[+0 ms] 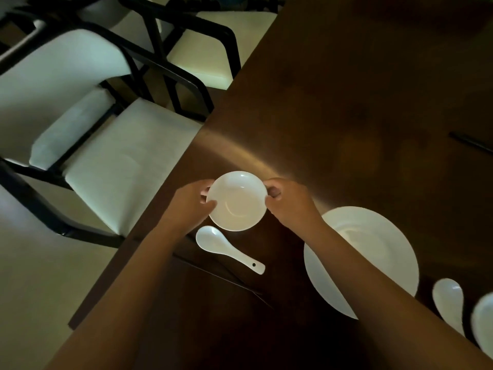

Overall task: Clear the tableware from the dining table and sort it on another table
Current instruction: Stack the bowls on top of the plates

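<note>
A small white bowl (237, 201) is held by both hands near the left edge of the dark wooden dining table (333, 102). My left hand (192, 202) grips its left rim, and my right hand (288, 202) grips its right rim with curled fingers. Just below the bowl a white ceramic spoon (226, 248) lies on the table. A pair of dark chopsticks (229, 281) lies below the spoon. My right forearm partly covers a large white plate (373, 244) to the right. At the lower right lie a second white spoon (449, 303) and another white piece (484, 320), cut off by the frame.
Two chairs with black frames and pale cushions stand along the table's left side, a near chair (120, 161) and a far chair (210, 57). Another pair of dark chopsticks (470, 142) lies at the table's right. A pale floor (40, 276) shows at the lower left.
</note>
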A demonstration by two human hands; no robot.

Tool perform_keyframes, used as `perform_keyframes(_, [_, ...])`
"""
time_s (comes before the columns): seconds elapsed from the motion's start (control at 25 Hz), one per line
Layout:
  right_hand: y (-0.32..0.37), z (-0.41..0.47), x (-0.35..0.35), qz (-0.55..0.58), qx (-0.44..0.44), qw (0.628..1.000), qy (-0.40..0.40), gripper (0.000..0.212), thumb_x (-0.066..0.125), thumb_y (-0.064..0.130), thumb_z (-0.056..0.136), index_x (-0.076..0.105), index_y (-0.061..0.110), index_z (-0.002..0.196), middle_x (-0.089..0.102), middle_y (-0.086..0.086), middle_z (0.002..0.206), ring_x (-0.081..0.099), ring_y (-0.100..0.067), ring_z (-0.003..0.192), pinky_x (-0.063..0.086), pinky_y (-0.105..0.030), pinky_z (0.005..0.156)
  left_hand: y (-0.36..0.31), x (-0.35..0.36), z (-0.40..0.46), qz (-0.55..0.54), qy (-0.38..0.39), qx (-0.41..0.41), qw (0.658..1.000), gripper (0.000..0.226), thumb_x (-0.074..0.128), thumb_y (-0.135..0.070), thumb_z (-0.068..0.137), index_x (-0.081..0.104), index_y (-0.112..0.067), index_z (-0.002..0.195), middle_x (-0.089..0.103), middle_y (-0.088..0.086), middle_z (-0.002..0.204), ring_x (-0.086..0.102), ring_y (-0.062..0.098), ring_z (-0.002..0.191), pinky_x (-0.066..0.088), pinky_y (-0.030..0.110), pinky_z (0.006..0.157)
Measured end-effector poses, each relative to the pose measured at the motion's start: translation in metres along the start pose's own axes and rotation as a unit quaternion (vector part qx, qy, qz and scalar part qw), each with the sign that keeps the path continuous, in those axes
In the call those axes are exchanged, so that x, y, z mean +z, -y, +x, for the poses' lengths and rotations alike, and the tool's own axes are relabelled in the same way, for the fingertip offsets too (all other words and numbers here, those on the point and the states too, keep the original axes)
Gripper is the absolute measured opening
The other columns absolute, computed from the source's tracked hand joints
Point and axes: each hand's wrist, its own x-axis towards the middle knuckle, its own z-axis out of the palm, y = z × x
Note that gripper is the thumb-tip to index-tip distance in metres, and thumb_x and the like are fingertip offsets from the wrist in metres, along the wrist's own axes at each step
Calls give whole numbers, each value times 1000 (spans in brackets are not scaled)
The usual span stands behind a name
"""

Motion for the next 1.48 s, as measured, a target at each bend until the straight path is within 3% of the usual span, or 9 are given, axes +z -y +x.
perform_keyframes(0.12, [2,1,3,-9,2,1000,-6,29,55,15,88,61,20,116,68,-4,109,65,-19,88,50,-26,77,4,3,2,9,-15,24,1000,39,62,-15,82,59,-19,121,69,4,102,56,5,72,34,5,57])
perform_keyframes(0.24, [1,-1,4,25,17,999,-16,28,58,12,87,63,19,114,69,-5,107,66,-19,88,55,-28,78,4,2,3,12,-9,21,1000,41,61,-15,82,57,-22,123,68,3,103,55,5,70,35,3,58])
perform_keyframes(0.44, [-10,-15,-15,146,59,984,-84,26,62,10,84,67,19,109,66,3,95,59,-5,71,50,-11,58,-26,2,-2,-28,-56,39,997,41,66,-16,81,59,-19,121,67,1,105,55,10,84,46,20,72])
perform_keyframes(0.56, [-28,-43,-46,205,75,967,-131,25,64,10,83,69,24,103,62,17,83,60,-2,73,48,-4,51,-62,11,-12,-76,-36,85,993,42,65,-16,81,59,-23,121,60,-7,102,57,10,88,46,5,56])
perform_keyframes(0.64, [-46,-68,-66,214,78,960,-165,25,66,13,82,67,32,100,61,24,80,62,-2,74,46,-3,49,-89,24,-20,-117,-6,104,988,42,64,-15,82,58,-26,122,56,-10,101,57,8,84,46,4,49])
perform_keyframes(0.84, [-99,-127,-95,191,124,949,-216,29,63,10,83,65,33,100,64,17,78,66,-4,67,53,-8,55,-137,74,-48,-154,49,133,978,40,63,-16,83,59,-32,120,52,-26,89,57,-2,84,54,15,66])
perform_keyframes(1.04, [-132,-152,-89,173,179,946,-207,30,60,11,85,66,25,110,63,9,81,65,-6,70,52,-11,62,-142,112,-67,-118,63,99,986,41,64,-19,84,57,-27,124,55,-6,98,56,8,81,43,7,72])
perform_keyframes(1.28, [-134,-159,-91,136,154,956,-211,32,61,16,86,62,24,116,62,7,91,62,-7,74,45,-11,68,-144,119,-72,-94,38,97,990,41,64,-21,84,56,-25,124,54,-9,102,57,10,86,44,15,77])
perform_keyframes(1.48, [-173,-216,-128,-20,158,916,-369,34,64,12,82,61,17,115,63,-2,110,55,-12,95,37,-17,77,-141,122,-74,-66,22,112,991,43,63,-21,85,54,-23,126,59,1,108,54,2,75,37,7,68])
